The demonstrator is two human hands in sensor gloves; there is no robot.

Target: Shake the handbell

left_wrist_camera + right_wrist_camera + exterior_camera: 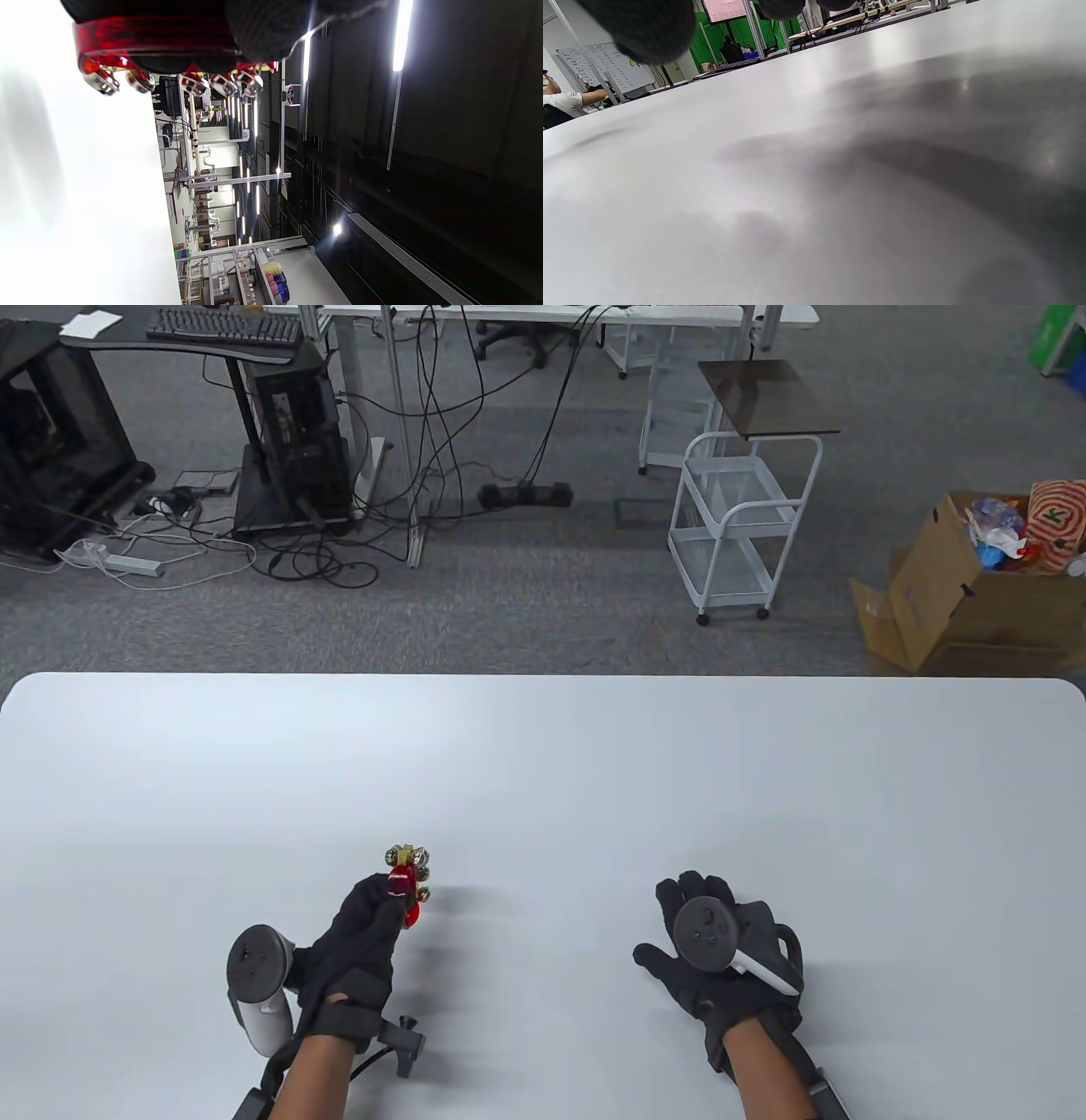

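Observation:
The handbell (407, 878) is a red translucent handle with several small metal jingle bells along it. My left hand (361, 925) grips it and holds it above the white table (543, 780), near the front left of centre. In the left wrist view the red handle (157, 38) sits under my gloved fingers (263, 29), with the bells (191, 82) hanging out below them. My right hand (713, 950) rests flat on the table at the front right, fingers spread, holding nothing. In the right wrist view only its fingertips (645, 29) show at the top edge.
The table's far edge (543, 676) runs across the middle of the table view. Beyond it on the floor stand a white cart (738, 526), a cardboard box (967, 594) and desks with cables (424, 432).

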